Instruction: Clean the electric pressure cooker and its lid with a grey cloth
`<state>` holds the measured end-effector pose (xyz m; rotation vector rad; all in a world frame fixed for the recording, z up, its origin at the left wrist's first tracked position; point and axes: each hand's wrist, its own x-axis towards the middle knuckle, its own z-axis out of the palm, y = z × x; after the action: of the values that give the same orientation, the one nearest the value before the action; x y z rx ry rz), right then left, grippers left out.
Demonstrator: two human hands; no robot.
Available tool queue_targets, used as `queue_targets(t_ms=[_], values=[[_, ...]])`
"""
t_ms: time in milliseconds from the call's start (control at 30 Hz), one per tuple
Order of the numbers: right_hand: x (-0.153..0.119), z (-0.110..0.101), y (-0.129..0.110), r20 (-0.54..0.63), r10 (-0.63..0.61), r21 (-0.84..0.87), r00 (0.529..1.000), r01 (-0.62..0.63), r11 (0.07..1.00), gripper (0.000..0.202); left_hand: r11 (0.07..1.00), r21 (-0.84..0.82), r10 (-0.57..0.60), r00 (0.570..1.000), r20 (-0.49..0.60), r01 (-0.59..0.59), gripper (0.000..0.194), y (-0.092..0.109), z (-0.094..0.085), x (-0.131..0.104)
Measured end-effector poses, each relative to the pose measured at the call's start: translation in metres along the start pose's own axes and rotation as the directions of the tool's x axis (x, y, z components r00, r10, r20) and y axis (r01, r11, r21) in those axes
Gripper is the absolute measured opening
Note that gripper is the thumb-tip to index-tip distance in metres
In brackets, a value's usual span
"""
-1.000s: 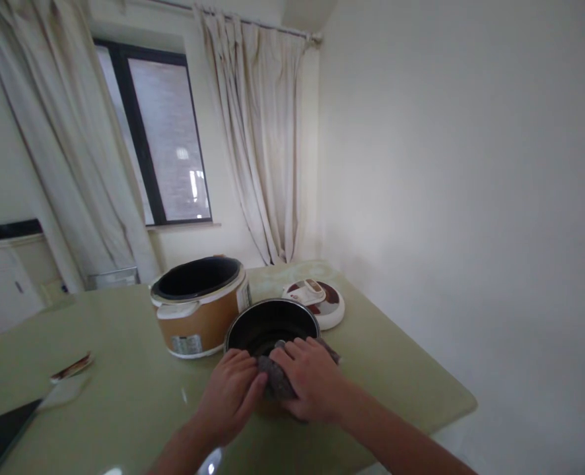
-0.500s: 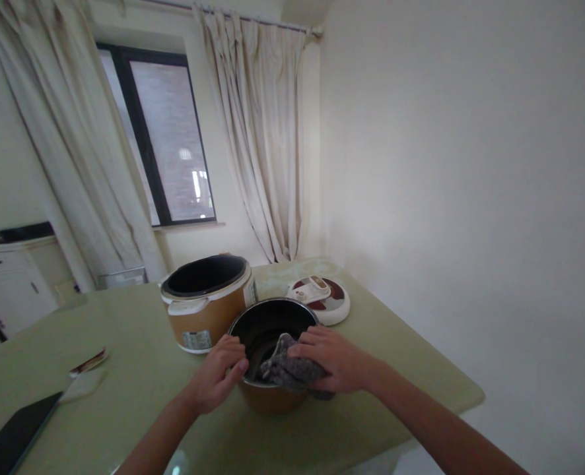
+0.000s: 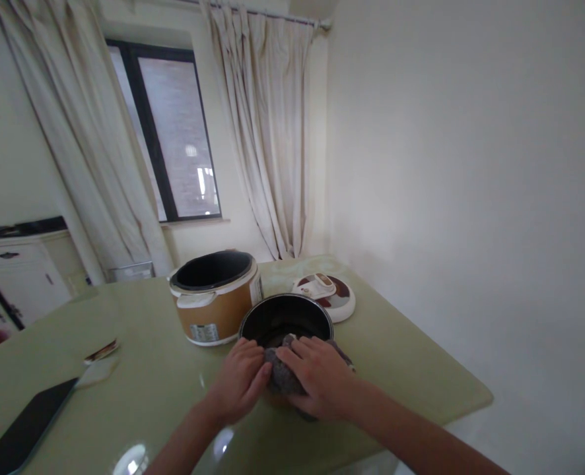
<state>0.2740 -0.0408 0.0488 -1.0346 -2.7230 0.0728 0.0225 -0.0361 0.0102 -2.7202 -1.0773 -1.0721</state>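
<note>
A dark-lined inner pot (image 3: 287,310) stands on the table in front of me, its near rim hidden by my hands and a cloth. My right hand (image 3: 319,376) is closed around a grey cloth (image 3: 283,377) and presses it over that near rim. Part of the cloth hangs down the outside. On the left side of the rim, my left hand (image 3: 240,379) grips the pot, fingers curled over the edge, with the thumb beside the cloth. Behind the pot sit the gold and white cooker body (image 3: 218,307) and its round lid (image 3: 329,297).
At the left of the pale green table (image 3: 164,389) lie a black slab-like object (image 3: 30,429) and a small brown and white item (image 3: 101,352). A white wall (image 3: 471,198) rises on the right. Curtains (image 3: 267,132) flank a window behind; a white cabinet (image 3: 20,264) stands far left.
My right hand has brought the cloth from the pot's right inner side to the near rim, closer to my left hand. The view has shifted slightly.
</note>
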Motion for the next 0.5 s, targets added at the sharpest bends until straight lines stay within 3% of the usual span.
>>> queue_targets(t_ms=[100,200,267,400,500], values=[[-0.001,-0.014,0.04,0.07,-0.149,0.045,0.986,0.146,0.988,0.066,0.998,-0.063,0.014,0.998,0.064,-0.01,0.061,-0.026,-0.017,0.004],[-0.001,-0.022,0.064,0.053,-0.176,0.066,0.983,0.172,0.983,0.062,0.999,-0.032,-0.017,0.996,0.084,0.02,0.064,-0.032,-0.021,0.009],[-0.001,-0.021,0.059,0.033,-0.144,0.058,0.989,0.142,0.988,0.061,0.999,0.047,-0.024,0.996,0.081,0.021,0.06,-0.02,-0.014,0.01],[0.001,-0.01,0.02,0.003,0.008,0.019,1.0,-0.008,1.0,0.06,0.985,0.173,-0.012,1.0,0.004,0.011,0.049,0.016,0.008,0.01],[-0.002,-0.009,0.012,0.007,0.03,0.021,1.0,-0.03,0.999,0.063,0.992,0.121,0.017,1.0,0.014,-0.018,0.047,0.015,0.008,0.009]])
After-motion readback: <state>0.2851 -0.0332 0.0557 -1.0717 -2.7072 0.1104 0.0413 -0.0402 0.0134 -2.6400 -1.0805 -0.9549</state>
